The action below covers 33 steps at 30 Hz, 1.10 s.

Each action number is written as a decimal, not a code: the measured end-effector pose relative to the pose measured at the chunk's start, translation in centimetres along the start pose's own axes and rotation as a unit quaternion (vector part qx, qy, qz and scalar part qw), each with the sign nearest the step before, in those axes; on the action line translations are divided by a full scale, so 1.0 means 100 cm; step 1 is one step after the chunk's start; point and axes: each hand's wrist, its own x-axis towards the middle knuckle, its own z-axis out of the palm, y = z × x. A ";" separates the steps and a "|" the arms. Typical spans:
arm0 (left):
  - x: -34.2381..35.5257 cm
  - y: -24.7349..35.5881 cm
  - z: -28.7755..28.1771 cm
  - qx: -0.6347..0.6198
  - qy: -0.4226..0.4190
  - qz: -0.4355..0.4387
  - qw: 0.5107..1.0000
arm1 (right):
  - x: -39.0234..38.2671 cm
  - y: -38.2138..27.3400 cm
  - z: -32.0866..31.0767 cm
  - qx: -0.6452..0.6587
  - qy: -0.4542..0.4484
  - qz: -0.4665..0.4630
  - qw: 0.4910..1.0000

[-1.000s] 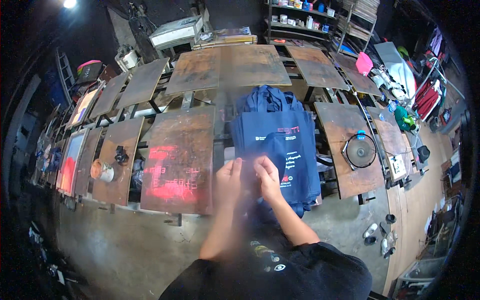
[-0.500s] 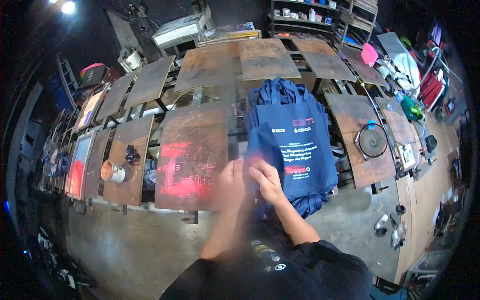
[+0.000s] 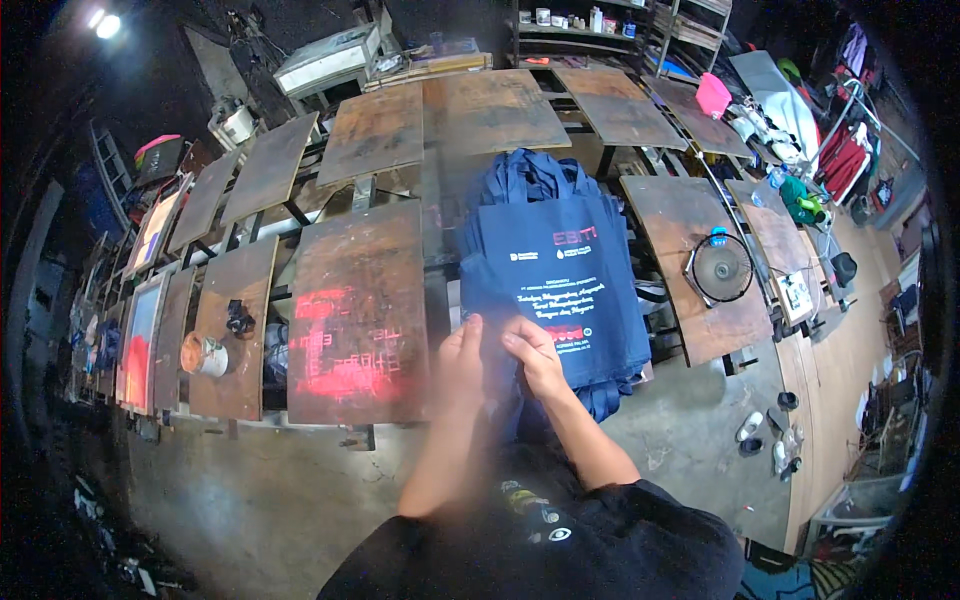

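Observation:
Navy fabric gathers between my two hands, apparently part of a tote bag point(image 3: 510, 400), and hangs below my fingers; a hazy vertical smear blurs its outline. My left hand point(image 3: 463, 350) is closed, thumb uppermost, partly lost in that smear. Close beside it, my right hand point(image 3: 535, 358) pinches the cloth between thumb and fingers. Just beyond them lies a thick stack of navy tote bags point(image 3: 610, 250), handles bunched at the far end, with white and red print on the top one. Where the held cloth ends and the stack begins is hard to make out.
Left of the stack is a stained board point(image 3: 350, 250) with red ink patches. A paint-smeared bucket point(image 3: 204, 355) stands on another board point(image 3: 245, 290). On the right, a round fan point(image 3: 722, 268) rests on a board. Shoes point(image 3: 750, 427) lie on the floor.
The view has shifted, so the boards and stack appear farther left. A navy flap that stood up above my hands has dropped down or merged with the stack. My hands stay close together.

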 end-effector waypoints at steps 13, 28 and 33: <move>-0.033 -0.007 0.094 0.090 -0.014 0.129 0.987 | -0.008 -0.052 -0.075 -0.233 0.038 -0.096 0.967; -0.033 -0.064 0.172 0.041 0.069 0.077 0.994 | -0.007 -0.090 -0.161 -0.104 -0.046 -0.068 0.991; -0.041 -0.076 0.177 0.083 0.109 0.158 0.978 | -0.016 -0.101 -0.170 -0.200 -0.074 -0.056 0.975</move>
